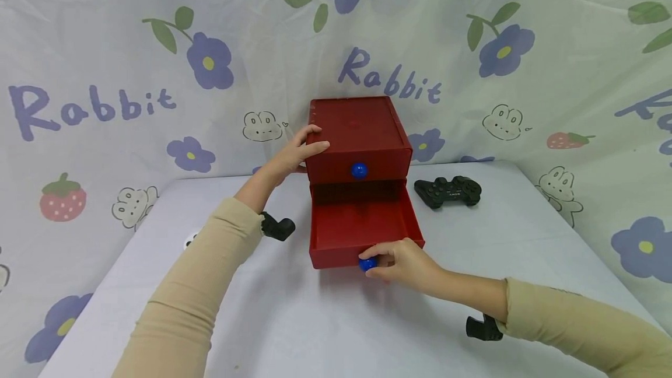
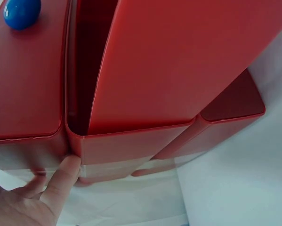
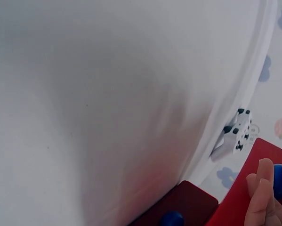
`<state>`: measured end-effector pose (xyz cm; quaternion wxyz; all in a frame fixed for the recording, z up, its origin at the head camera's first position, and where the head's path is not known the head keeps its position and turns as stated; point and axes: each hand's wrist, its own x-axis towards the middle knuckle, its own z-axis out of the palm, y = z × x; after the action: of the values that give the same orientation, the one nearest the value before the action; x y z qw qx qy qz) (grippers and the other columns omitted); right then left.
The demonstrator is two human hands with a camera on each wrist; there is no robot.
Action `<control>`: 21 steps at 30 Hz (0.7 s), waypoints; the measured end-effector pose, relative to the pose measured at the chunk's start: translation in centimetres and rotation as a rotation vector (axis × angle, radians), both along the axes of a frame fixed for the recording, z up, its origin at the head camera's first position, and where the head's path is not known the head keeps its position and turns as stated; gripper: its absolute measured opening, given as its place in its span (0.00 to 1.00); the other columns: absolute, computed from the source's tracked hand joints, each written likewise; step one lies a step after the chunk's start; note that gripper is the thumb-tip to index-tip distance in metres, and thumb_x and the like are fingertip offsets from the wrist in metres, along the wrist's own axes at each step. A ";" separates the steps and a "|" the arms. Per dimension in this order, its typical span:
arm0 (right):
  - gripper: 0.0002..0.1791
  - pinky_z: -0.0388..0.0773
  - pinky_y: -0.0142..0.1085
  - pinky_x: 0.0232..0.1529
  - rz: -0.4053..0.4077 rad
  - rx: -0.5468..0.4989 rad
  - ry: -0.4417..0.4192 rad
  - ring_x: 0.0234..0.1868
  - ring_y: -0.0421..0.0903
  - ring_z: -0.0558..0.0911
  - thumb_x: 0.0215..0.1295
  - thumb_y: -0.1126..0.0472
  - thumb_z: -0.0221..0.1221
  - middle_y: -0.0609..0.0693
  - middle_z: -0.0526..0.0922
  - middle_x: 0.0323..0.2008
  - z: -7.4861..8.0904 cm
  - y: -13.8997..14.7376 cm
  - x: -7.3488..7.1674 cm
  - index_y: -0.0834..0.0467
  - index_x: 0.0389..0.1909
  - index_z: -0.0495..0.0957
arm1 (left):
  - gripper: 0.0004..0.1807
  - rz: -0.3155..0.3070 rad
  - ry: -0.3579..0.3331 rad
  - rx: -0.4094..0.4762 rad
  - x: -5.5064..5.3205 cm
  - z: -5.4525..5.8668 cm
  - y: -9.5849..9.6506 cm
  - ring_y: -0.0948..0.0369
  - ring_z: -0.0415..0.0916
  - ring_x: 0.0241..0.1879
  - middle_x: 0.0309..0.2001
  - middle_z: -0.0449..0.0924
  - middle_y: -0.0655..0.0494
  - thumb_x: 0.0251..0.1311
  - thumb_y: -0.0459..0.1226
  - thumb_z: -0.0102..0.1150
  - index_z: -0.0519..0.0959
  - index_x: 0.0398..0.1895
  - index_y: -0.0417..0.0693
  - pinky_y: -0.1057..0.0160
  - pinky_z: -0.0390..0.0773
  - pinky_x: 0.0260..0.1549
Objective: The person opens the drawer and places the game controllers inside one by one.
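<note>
A red two-drawer cabinet stands against the patterned cloth. Its upper drawer, with a blue knob, is closed. The lower drawer is pulled out, so its red floor shows. My right hand pinches the blue knob of that lower drawer between thumb and fingers. On the cabinet's upper left side rests my left hand, its fingers against the side and top edge. In the left wrist view, a fingertip of the left hand touches the cabinet wall.
A black game controller lies right of the cabinet. To the left, a white thing is mostly hidden behind my left sleeve; the right wrist view shows a white controller with black buttons. A white cloth covers the table.
</note>
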<state>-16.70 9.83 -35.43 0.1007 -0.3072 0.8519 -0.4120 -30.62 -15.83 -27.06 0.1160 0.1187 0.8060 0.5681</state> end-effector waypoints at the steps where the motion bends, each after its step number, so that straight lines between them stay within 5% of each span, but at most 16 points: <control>1: 0.17 0.77 0.26 0.32 0.000 -0.001 -0.003 0.30 0.36 0.79 0.52 0.61 0.65 0.51 0.84 0.35 0.0 0.0 0.1 0.60 0.44 0.80 | 0.30 0.001 0.001 0.001 0.0 0.0 0.0 0.49 0.57 0.60 0.65 0.50 0.48 0.60 0.48 0.48 0.51 0.63 0.56 0.42 0.64 0.55; 14: 0.17 0.77 0.25 0.30 0.029 -0.026 -0.029 0.25 0.35 0.78 0.54 0.62 0.64 0.50 0.84 0.32 -0.1 0.3 0.9 0.60 0.45 0.79 | 0.29 0.001 0.013 0.004 0.0 0.0 0.1 0.49 0.57 0.60 0.65 0.50 0.48 0.60 0.48 0.48 0.52 0.63 0.56 0.42 0.64 0.54; 21: 0.18 0.77 0.27 0.30 0.036 0.003 -0.123 0.25 0.39 0.80 0.56 0.61 0.62 0.50 0.83 0.33 1.6 1.2 1.1 0.60 0.48 0.78 | 0.30 0.004 0.013 -0.003 0.1 0.0 0.1 0.49 0.56 0.61 0.65 0.51 0.48 0.60 0.48 0.48 0.52 0.63 0.56 0.42 0.64 0.55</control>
<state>-15.58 10.99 -33.86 0.1605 -0.2964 0.8390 -0.4271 -30.54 -15.69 -27.08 0.1098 0.1208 0.8078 0.5664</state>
